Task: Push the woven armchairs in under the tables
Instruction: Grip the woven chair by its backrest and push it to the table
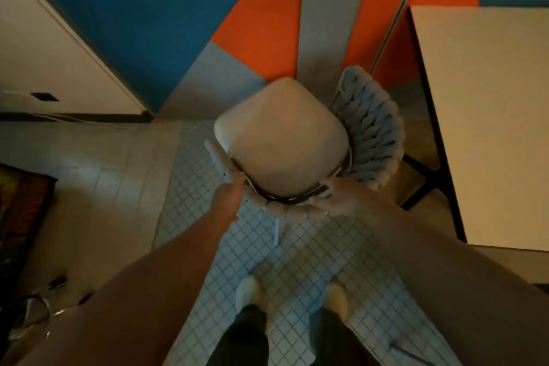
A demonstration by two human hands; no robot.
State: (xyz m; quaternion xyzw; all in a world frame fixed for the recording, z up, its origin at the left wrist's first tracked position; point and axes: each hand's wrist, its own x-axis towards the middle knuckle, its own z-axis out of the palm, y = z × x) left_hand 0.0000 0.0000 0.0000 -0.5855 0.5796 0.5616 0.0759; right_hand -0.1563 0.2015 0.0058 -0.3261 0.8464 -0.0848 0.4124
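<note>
Fingers (329, 189) sat on the back rim of the woven grey armchair with a beige cushion (279, 140); push not done.
The left hand (228, 197) touched the rim's left end, finger state unreadable in the blur. The right hand (341, 200) clamped the right end, fingers over, thumb under. The armchair stood in the open beside the white rectangular table with black legs (490, 128), seat not under its top. Left, I'd say: turn it, push it under.

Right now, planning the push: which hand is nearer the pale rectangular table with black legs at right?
Right. The right hand grips the back of the grey woven armchair on the side toward the table; the left hand holds its far end.
</note>
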